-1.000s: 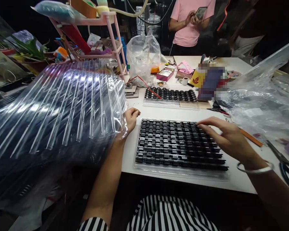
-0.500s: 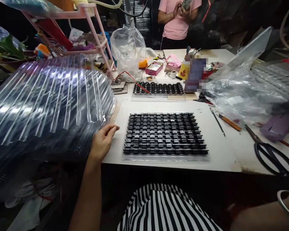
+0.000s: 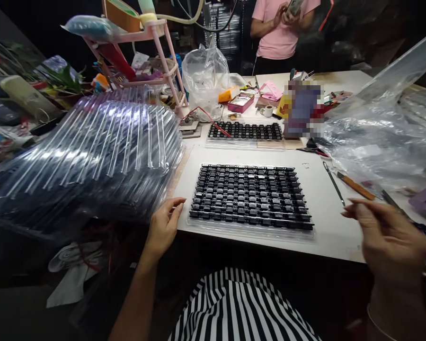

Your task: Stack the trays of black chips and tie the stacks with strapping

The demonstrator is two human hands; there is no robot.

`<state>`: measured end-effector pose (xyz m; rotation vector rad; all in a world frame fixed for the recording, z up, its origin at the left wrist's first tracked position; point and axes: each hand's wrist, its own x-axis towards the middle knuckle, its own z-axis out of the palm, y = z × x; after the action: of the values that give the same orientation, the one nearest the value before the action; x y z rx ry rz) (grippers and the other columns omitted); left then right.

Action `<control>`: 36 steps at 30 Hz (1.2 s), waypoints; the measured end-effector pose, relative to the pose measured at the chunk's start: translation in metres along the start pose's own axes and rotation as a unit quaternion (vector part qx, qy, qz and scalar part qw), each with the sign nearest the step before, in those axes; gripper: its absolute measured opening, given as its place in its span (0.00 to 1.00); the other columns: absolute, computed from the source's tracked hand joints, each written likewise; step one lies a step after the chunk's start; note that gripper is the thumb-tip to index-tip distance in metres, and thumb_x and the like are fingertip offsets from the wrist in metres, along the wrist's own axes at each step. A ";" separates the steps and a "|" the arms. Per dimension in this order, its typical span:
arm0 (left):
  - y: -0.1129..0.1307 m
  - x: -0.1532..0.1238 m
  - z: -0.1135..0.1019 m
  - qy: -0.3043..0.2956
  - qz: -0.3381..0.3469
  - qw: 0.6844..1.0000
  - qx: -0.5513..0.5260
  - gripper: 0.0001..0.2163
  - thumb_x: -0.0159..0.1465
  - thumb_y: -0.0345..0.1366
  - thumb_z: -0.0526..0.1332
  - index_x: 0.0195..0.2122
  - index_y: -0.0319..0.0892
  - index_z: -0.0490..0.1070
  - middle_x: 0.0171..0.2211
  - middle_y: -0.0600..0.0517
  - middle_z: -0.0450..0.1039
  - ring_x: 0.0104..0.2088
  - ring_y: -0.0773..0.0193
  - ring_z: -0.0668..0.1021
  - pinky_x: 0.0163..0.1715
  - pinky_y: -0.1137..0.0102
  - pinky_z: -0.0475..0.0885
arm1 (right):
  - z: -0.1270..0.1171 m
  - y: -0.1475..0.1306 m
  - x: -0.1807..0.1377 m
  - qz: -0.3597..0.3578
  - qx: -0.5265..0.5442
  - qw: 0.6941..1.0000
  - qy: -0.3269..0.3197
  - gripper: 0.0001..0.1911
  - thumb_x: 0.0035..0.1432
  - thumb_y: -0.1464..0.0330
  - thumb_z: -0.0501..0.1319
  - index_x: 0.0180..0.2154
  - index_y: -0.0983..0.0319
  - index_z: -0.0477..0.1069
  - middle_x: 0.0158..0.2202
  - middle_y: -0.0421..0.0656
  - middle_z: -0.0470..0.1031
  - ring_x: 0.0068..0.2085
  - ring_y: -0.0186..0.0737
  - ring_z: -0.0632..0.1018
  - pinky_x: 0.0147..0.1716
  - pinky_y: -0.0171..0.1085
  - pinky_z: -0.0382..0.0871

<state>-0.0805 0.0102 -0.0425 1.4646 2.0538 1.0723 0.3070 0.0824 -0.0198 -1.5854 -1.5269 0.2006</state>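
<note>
Far left: big stack of clear plastic trays [image 3: 88, 156], ridged & shiny, leaning over the white table [image 3: 319, 208] edge. Left hand [image 3: 163, 227] sits just under/beside the stack's low right corner, fingers [image 3: 173, 208] loosely curled, a bit apart, tips near the plastic; can't tell if they touch it. Just right of those fingers, a small gap away, lies the tray of black chips [image 3: 252, 199], flat on the table, full rows. 2nd chip tray [image 3: 246, 132] behind it, further back. Right of the near tray: thin tool [image 3: 333, 182], then right hand [image 3: 386, 237], blurry, up off the table, fingers bent & close, holding nothing I can see. Well apart from the tray.
</note>
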 end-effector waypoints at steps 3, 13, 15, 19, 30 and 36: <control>0.002 -0.007 0.012 -0.012 -0.018 0.999 -0.025 0.17 0.63 0.44 0.55 0.48 0.41 0.70 0.46 0.47 0.74 0.47 0.59 0.75 0.48 0.66 0.68 | 0.002 0.020 -0.008 0.044 0.018 0.995 -0.084 0.15 0.59 0.59 0.57 0.42 0.60 0.73 0.36 0.46 0.78 0.40 0.44 0.78 0.38 0.39 0.72; 0.014 0.005 0.020 0.002 -0.106 0.992 0.064 0.24 0.59 0.53 0.54 0.53 0.50 0.68 0.47 0.50 0.75 0.47 0.54 0.76 0.49 0.61 0.68 | 0.028 0.021 -0.016 0.053 0.076 0.982 -0.164 0.17 0.63 0.61 0.52 0.47 0.62 0.71 0.38 0.47 0.77 0.40 0.42 0.78 0.42 0.42 0.71; 0.016 0.009 0.022 0.007 -0.102 0.991 0.086 0.24 0.60 0.53 0.54 0.53 0.50 0.68 0.49 0.50 0.74 0.49 0.53 0.75 0.50 0.60 0.67 | 0.032 0.020 -0.010 0.050 0.059 0.984 -0.158 0.17 0.63 0.61 0.52 0.47 0.63 0.71 0.36 0.47 0.76 0.38 0.42 0.77 0.39 0.41 0.71; 0.013 0.014 0.026 0.010 -0.065 0.990 0.121 0.24 0.61 0.51 0.52 0.53 0.44 0.69 0.51 0.46 0.73 0.52 0.52 0.73 0.52 0.60 0.66 | 0.040 0.024 0.000 0.036 0.020 0.987 -0.157 0.18 0.61 0.61 0.53 0.46 0.63 0.72 0.30 0.45 0.74 0.33 0.42 0.75 0.36 0.41 0.70; 0.006 0.007 0.029 0.008 0.044 0.998 0.047 0.19 0.66 0.41 0.50 0.53 0.38 0.68 0.51 0.44 0.71 0.52 0.59 0.71 0.55 0.62 0.64 | 0.042 0.027 -0.005 0.144 0.045 0.978 -0.143 0.22 0.55 0.54 0.54 0.45 0.58 0.72 0.34 0.43 0.78 0.38 0.44 0.79 0.38 0.40 0.72; 0.015 0.006 0.023 0.012 0.016 0.999 -0.048 0.16 0.65 0.41 0.54 0.51 0.42 0.70 0.49 0.45 0.71 0.51 0.58 0.71 0.54 0.60 0.64 | 0.037 0.029 -0.004 0.126 -0.001 0.981 -0.145 0.24 0.51 0.50 0.53 0.43 0.56 0.73 0.31 0.42 0.80 0.35 0.49 0.80 0.33 0.44 0.74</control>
<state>-0.0573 0.0267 -0.0447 1.4477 1.9719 1.1901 0.3028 0.1018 -0.0631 -1.8100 -1.5350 0.5942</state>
